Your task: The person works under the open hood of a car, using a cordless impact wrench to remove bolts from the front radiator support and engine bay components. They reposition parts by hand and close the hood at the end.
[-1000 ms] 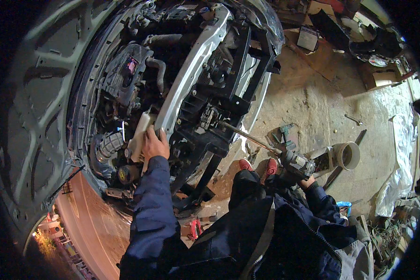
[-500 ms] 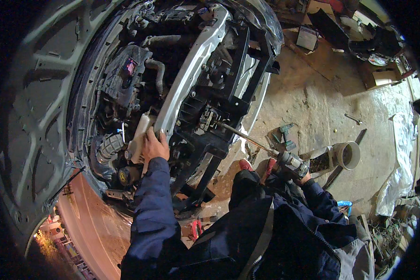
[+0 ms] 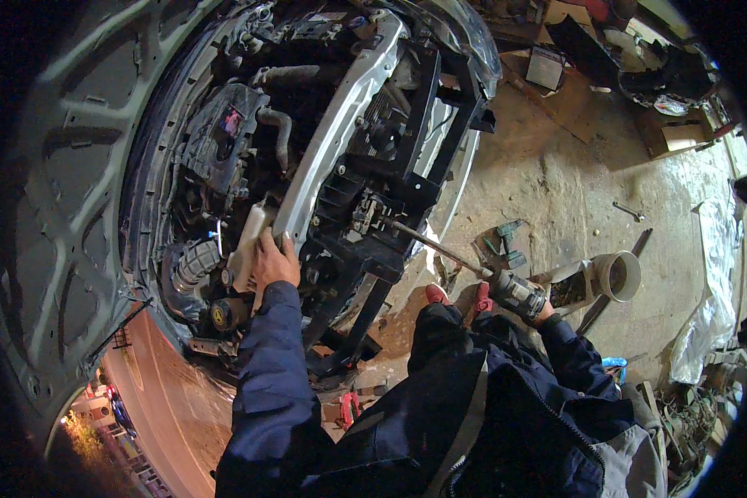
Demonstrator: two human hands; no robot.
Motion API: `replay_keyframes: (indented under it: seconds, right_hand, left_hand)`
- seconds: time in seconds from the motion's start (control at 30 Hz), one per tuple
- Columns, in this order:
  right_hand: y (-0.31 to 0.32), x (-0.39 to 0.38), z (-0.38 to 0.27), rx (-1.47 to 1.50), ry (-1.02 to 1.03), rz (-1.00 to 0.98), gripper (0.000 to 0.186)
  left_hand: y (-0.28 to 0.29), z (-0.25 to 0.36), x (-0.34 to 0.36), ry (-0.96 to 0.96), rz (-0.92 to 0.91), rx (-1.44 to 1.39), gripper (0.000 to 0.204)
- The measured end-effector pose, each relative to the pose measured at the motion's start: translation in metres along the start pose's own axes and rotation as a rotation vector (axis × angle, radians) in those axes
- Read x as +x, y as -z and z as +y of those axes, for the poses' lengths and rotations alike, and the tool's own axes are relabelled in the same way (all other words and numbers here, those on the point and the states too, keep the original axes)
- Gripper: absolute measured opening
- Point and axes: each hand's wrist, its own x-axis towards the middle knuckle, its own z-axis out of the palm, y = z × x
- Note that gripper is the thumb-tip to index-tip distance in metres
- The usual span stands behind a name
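Observation:
My left hand rests at the near end of the silver crossbar. Its thumb lies at the bar's edge, and its fingers are stretched out beside a whitish plastic reservoir. My right hand is wrapped around the rear of a power wrench, partly hidden by the tool. From the wrench a long extension bar runs up and left. Its far end meets the latch mechanism in the car's black front frame.
A raised hood fills the left side. On the floor lie a green cordless drill, a wrench and plastic sheeting. A pale bucket stands right of my tool. Boxes and car parts sit at the far right.
The power wrench and my right hand have shifted very slightly, with the extension bar still at the latch. My left hand stays in place.

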Motion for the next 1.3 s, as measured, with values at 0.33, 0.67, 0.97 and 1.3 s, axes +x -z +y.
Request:
replay_keyframes:
  seconds: [0.33, 0.67, 0.97, 1.3]
  right_hand:
    - [0.004, 0.0, 0.001, 0.434, -0.327, 0.024, 0.052]
    - [0.007, 0.002, 0.001, 0.142, -0.105, 0.061, 0.041]
    - [-0.011, -0.016, 0.022, 0.517, -0.47, 0.126, 0.04]
    - [-0.007, -0.011, 0.011, 0.31, -0.33, 0.055, 0.046]
  left_hand:
    - [0.007, 0.007, 0.001, 0.025, -0.025, -0.025, 0.05]
    - [0.005, 0.006, 0.001, 0.057, -0.051, -0.041, 0.05]
    - [-0.001, 0.0, 0.001, 0.034, -0.013, -0.016, 0.053]
    - [0.007, 0.007, 0.001, 0.04, -0.023, -0.037, 0.05]
